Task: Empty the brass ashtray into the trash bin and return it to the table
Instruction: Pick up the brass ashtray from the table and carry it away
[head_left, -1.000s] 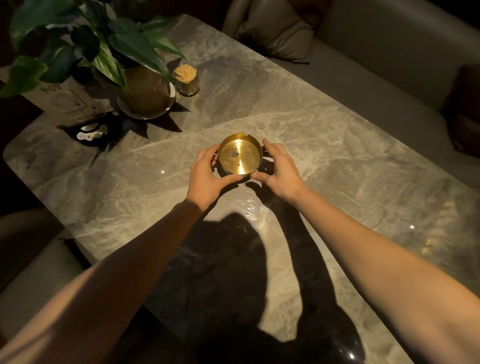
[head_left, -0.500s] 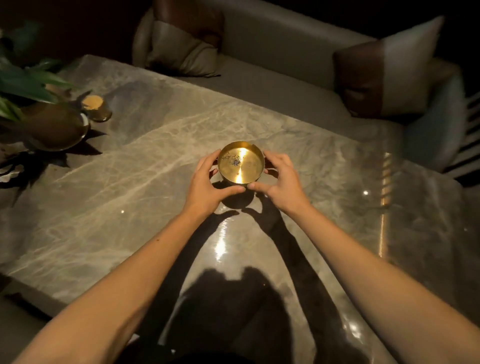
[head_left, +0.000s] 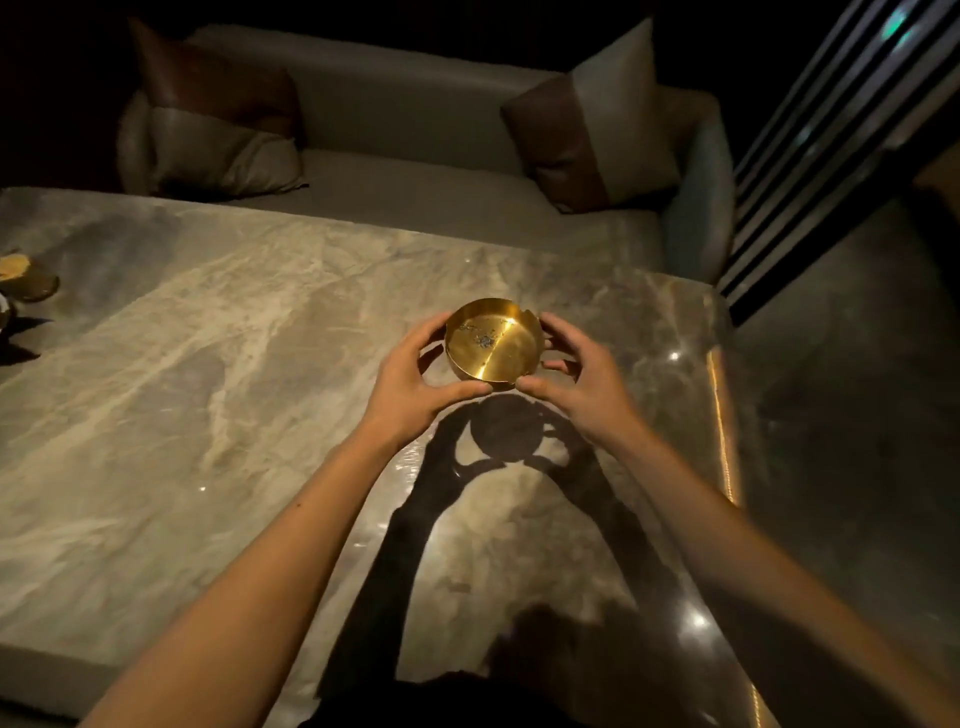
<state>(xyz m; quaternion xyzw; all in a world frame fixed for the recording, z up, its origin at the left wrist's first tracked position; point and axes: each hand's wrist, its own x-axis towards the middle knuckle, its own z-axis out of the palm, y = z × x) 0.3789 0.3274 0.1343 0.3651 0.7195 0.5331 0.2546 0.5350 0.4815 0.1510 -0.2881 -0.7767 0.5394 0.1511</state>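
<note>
The round brass ashtray (head_left: 491, 343) hangs in the air above the grey marble table (head_left: 208, 415), tilted slightly, with grey ash flecks on its floor. My left hand (head_left: 415, 379) grips its left side, thumb under the near rim. My right hand (head_left: 571, 374) grips its right side the same way. Its round shadow falls on the tabletop just below my hands. No trash bin is in view.
A grey sofa (head_left: 415, 171) with two-tone cushions (head_left: 597, 119) runs along the table's far edge. A toothpick jar (head_left: 26, 275) stands at the far left edge of the table. Dark floor and a striped slatted screen (head_left: 831, 135) lie to the right.
Both hands have lifted the ashtray off the table and carried it rightward; its shadow now sits apart from it. The view has swung right, and the plant has left the frame.
</note>
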